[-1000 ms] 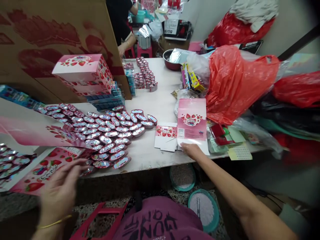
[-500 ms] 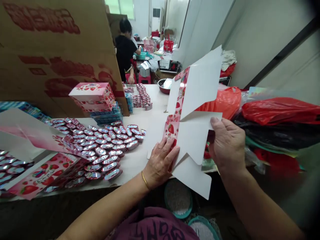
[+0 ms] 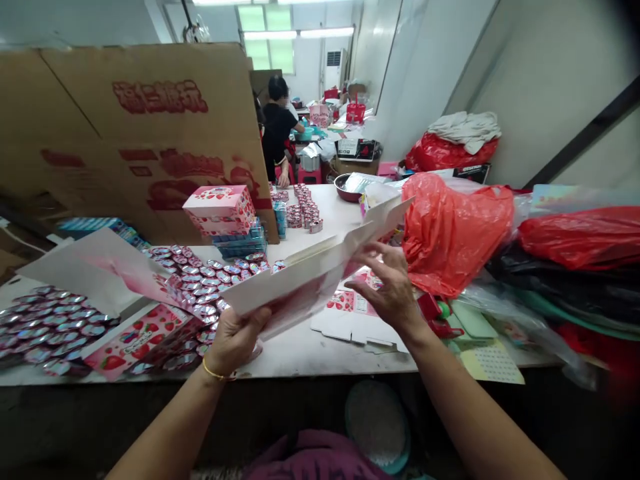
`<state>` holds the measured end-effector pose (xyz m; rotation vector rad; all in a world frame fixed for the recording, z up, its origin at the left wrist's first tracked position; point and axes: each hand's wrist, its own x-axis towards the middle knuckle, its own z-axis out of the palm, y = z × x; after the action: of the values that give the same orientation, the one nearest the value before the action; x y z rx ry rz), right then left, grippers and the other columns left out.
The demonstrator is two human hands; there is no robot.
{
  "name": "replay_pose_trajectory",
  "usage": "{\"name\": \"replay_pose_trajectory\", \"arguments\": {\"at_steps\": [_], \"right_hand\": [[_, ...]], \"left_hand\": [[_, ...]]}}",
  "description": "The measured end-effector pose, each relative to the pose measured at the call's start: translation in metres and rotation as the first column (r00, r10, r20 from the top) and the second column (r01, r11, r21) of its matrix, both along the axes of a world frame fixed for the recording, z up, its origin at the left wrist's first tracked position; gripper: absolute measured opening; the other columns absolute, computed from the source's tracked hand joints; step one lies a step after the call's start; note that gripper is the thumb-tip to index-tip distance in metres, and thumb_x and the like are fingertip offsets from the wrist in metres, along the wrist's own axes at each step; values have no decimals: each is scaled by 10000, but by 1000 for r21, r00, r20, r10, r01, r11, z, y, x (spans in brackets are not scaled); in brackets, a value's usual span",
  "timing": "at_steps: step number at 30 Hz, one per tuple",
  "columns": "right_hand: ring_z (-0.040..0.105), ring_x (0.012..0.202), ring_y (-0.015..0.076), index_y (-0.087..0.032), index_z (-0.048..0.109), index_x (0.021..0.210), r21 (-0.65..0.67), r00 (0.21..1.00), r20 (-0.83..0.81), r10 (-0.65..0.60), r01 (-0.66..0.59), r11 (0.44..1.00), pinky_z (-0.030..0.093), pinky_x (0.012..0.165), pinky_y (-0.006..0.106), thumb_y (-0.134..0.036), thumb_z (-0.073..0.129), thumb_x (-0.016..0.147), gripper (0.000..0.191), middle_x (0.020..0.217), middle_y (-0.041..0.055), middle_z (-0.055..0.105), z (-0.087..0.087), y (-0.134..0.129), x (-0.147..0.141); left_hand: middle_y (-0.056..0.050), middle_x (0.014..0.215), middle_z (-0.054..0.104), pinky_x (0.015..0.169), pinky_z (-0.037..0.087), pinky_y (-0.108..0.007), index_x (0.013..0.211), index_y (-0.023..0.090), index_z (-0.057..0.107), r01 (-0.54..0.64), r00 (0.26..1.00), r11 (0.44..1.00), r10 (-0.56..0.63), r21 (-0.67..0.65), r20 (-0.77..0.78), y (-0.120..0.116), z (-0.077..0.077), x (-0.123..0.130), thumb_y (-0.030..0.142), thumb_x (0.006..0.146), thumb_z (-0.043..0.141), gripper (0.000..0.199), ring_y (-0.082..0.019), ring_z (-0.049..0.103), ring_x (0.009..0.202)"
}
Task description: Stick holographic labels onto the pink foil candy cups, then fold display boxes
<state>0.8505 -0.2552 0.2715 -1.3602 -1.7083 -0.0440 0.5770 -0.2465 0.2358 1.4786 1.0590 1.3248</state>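
Note:
A partly unfolded strawberry-print carton [image 3: 305, 303], white on its flaps and pink on its side, is held slanted over the table and is slightly blurred. Its lower left end is gripped by my left hand [image 3: 240, 340], thumb on the near face. My right hand [image 3: 393, 287] is at the carton's right end, thumb and fingers apart; whether the fingertips touch the cardboard is unclear. Beneath, flat printed cartons [image 3: 345, 327] lie on the table. To the left stands an open strawberry box [image 3: 140, 340], with many small foil-topped cups [image 3: 50, 327] around it.
A closed strawberry box [image 3: 220, 207] sits on blue packs [image 3: 240, 241] before a large cardboard sheet [image 3: 200, 140]. Red plastic bags [image 3: 455, 233] crowd the right. A dark red bowl [image 3: 346, 192] stands farther back, and a co-worker [image 3: 277, 127] is beyond. A tub [image 3: 377, 420] is below the table edge.
The carton has swung from upright to a slant and moved left with my left hand. My right hand has let go of the flap and opened. The view has tilted up.

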Motion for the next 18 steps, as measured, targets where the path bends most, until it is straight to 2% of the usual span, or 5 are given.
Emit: {"name": "replay_pose_trajectory", "arguments": {"at_steps": [5,10,12,15,18], "right_hand": [[499,998,232,-201,601,909,-16,985,-98,144,-146,989,371,894,400,-437,645,697,320,1002,71,587,-1,19,-18],[513,693,149,-178,584,832,-308,935,-259,244,-320,896,415,654,282,-390,637,710,250,713,-3,577,-11,36,-21],[483,660,141,-173,573,687,-323,945,-208,253,-311,894,397,646,277,-367,606,739,204,645,-11,538,-11,35,-22],[478,744,164,-186,548,592,-167,961,-123,248,-266,949,375,750,315,-328,573,769,228,649,-3,525,-6,27,-25],[483,817,174,-199,556,618,-83,956,-173,237,-254,964,362,778,314,-280,538,791,192,712,3,549,-5,20,-32]], "left_hand": [[-36,877,687,878,476,-385,809,178,667,148,947,955,-62,-258,314,-7,15,-5,407,640,687,285,-220,611,911],[-14,854,686,874,477,-376,843,202,650,131,925,941,-4,-311,379,-11,19,-1,416,627,696,308,-201,614,904],[-22,868,684,869,478,-377,905,201,640,105,955,951,-14,-290,297,-13,13,-6,446,669,650,340,-204,613,908],[-56,911,677,893,459,-382,978,176,632,140,989,976,-146,-168,-24,-23,9,-20,431,737,577,355,-225,598,945],[-59,949,669,934,429,-374,1017,197,632,271,870,959,-209,79,-446,-32,13,-35,364,682,628,374,-234,588,955]]}}
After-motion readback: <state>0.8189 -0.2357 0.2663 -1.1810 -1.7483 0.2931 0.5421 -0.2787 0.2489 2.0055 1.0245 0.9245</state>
